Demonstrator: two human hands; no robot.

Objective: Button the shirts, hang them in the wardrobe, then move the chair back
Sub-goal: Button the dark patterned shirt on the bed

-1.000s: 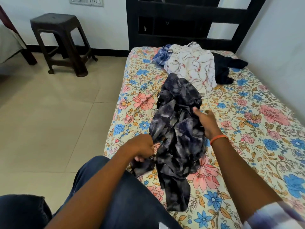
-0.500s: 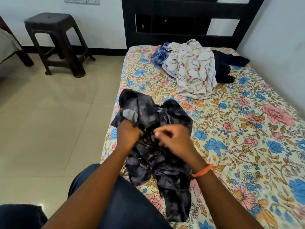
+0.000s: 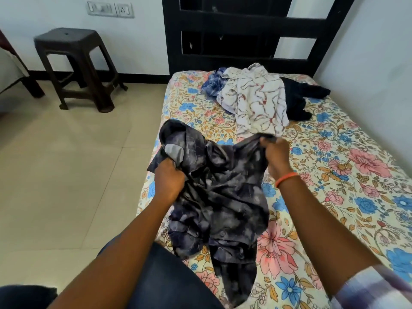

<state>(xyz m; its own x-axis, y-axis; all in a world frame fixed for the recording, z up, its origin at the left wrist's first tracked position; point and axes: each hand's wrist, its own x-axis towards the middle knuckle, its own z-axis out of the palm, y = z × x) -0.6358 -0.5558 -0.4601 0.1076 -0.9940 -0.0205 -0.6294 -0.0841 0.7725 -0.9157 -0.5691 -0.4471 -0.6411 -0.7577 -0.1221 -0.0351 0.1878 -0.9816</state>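
A dark blue-grey mottled shirt (image 3: 225, 195) hangs crumpled over the near edge of the flowered bed (image 3: 347, 175). My left hand (image 3: 169, 178) grips its collar end, where a pale grey label shows. My right hand (image 3: 275, 153) grips another upper edge of the same shirt, and the cloth is stretched between the two hands. A white shirt with red-brown lines (image 3: 256, 101), a blue checked one (image 3: 213, 84) and a black garment (image 3: 298, 97) lie heaped near the head of the bed. A dark plastic stool (image 3: 75, 63) stands by the far wall.
A black slatted headboard (image 3: 245, 34) rises behind the bed. A wall runs along the bed's right side. Beige floor tiles (image 3: 66, 175) stretch to the left. My knee in dark jeans (image 3: 160, 279) is at the bed's near edge.
My hands have drawn apart and lifted the dark shirt, spreading it wider; earlier the right hand was close to the left one, bunched in the cloth.
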